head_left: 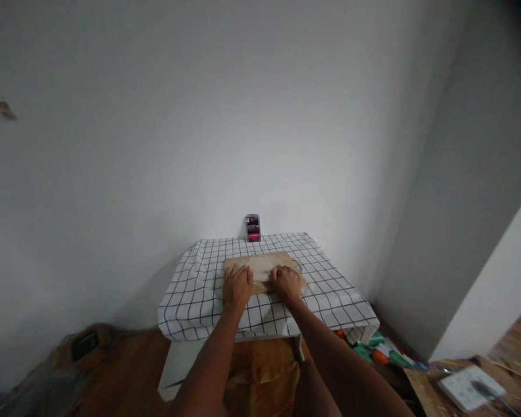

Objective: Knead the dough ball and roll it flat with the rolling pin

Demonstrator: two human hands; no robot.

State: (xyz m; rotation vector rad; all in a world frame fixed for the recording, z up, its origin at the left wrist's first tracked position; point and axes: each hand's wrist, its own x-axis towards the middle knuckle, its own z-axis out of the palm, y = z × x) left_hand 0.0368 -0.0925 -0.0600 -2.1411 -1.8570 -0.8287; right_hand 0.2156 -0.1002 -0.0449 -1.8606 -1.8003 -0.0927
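A wooden board (265, 288) lies on a white tablecloth with a black grid (330, 284). On the board is a flat, pale sheet that looks like dough (258, 262). A pale bar, apparently a rolling pin (261, 277), runs crosswise between my hands. My left hand (238, 284) is closed around its left end, fingers curled over the top. Its right end is under my right hand (287, 282), which is closed too. Both palms face down, and they hide the bar's ends. By the board's right edge shows a clear rim (298, 266), too blurred to name.
A phone (252, 228) leans upright against the wall (252, 116) at the table's back. On the floor lie a brown bag (84, 344) at left and colourful wrappers (380, 350) at right. A white power strip (472, 388) sits at lower right.
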